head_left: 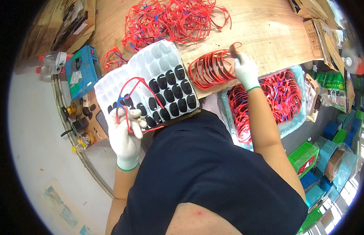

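Observation:
My left hand [126, 131], in a white glove with a green cuff, is closed round a red and blue spectacle frame [139, 78]. The frame is above a white lens tray [131, 74], which holds rows of dark lenses [173, 108]. Farther right, my gloved right hand [245, 71] pinches red-framed sunglasses [233, 50] with a dark lens showing. They are at the right end of a row of red sunglasses [209, 70] standing close together on the table. My right fingertips are partly hidden.
A tangled heap of red and blue frames [170, 23] lies at the back of the wooden table [264, 23]. Below my right forearm stands a lined bin [297, 117] full of red frames. A blue box [82, 72], plastic bottle [53, 64] and cartons [53, 27] are at left.

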A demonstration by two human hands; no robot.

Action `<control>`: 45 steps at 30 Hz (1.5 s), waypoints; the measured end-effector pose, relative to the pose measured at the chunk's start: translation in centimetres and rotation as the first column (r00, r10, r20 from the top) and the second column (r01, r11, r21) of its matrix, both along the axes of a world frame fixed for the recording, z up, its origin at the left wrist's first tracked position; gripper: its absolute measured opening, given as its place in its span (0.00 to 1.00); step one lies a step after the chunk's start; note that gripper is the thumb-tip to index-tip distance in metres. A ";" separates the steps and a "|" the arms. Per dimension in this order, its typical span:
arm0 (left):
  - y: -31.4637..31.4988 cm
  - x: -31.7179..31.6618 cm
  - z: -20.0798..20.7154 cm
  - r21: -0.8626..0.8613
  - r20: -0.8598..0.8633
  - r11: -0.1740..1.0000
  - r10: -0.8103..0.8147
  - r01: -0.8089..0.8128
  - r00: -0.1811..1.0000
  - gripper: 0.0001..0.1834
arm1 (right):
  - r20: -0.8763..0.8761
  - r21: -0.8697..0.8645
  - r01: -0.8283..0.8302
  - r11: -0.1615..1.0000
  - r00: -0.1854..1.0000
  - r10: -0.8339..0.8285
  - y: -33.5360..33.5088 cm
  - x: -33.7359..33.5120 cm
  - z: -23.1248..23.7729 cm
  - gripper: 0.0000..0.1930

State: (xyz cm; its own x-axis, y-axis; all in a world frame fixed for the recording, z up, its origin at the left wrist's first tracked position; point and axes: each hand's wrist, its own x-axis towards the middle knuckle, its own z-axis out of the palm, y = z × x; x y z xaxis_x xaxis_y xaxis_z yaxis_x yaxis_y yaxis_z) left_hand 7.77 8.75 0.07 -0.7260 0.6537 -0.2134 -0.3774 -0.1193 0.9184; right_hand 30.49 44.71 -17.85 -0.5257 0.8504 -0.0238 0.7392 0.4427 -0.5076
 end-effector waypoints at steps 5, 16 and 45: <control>0.3 1.1 -0.1 0.004 0.045 0.996 0.093 -0.093 0.995 0.21 | -0.063 -0.098 -0.228 0.969 0.973 0.223 -1.8 -1.9 -0.9 0.15; -2.1 -0.1 0.6 0.055 0.116 0.989 0.131 -0.138 0.985 0.35 | -0.078 -0.069 -0.164 0.984 0.984 0.159 -2.5 -2.6 0.9 0.16; -20.5 -5.3 -1.0 -0.148 -0.182 0.980 -0.158 0.131 0.971 0.14 | 0.100 0.206 -0.708 0.676 0.702 0.705 -24.8 -15.8 14.5 0.09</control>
State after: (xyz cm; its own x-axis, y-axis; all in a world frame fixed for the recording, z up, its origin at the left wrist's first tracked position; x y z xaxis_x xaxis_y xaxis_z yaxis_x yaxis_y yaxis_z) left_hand 2.47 -11.80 -0.92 -0.6617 0.7297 -0.1721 -0.1967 0.0526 0.9791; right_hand 14.72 19.87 -3.37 -0.9728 0.2093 0.0993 0.1664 0.9296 -0.3290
